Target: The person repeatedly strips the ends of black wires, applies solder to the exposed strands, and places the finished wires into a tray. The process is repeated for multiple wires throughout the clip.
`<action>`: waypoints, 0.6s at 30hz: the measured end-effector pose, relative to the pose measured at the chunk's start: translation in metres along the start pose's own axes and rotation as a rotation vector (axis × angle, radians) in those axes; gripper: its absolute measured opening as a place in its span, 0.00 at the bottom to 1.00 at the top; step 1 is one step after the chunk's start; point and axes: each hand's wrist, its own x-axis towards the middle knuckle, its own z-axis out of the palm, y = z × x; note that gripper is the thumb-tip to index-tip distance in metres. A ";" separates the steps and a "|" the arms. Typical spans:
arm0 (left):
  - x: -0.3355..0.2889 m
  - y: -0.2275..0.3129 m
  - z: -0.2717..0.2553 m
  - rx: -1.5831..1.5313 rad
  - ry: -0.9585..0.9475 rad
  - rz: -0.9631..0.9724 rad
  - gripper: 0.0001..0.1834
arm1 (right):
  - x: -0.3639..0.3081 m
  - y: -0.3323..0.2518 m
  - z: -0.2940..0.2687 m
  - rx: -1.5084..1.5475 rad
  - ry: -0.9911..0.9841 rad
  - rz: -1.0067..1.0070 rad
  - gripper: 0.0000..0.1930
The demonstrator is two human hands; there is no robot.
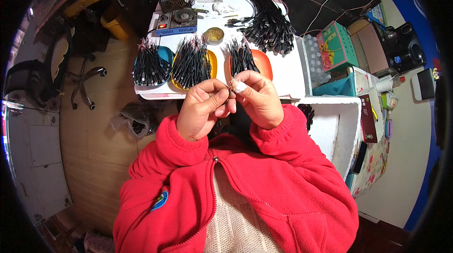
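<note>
My left hand (204, 104) and my right hand (262, 102) meet in front of my chest at the table's near edge. Between their fingertips is a thin reddish wire end (230, 88), pinched by both; the rest of it is hidden by the fingers. White wrapping (239, 86) covers a fingertip of the right hand. Just beyond the hands, short black cables (243, 58) with bare reddish wire ends rest on an orange plate (264, 62). More such cables lie on a yellow plate (213, 62) and a blue plate (166, 54) to the left.
A long bundle of black cables (271, 31) spreads over the white table (295, 76) at the back right. Behind the plates stand a small round tin (214, 35) and a blue device with a dial (177, 24). A white foam box (330, 104) is on my right.
</note>
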 end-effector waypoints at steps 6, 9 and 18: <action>-0.004 -0.005 0.002 0.032 -0.014 0.053 0.06 | -0.006 0.002 0.005 0.116 0.009 0.034 0.06; -0.007 -0.009 0.002 0.221 0.021 0.121 0.08 | -0.010 -0.003 0.003 0.020 0.021 0.016 0.06; -0.002 -0.031 -0.014 0.443 0.067 0.146 0.07 | -0.012 0.032 -0.028 0.411 -0.002 0.318 0.08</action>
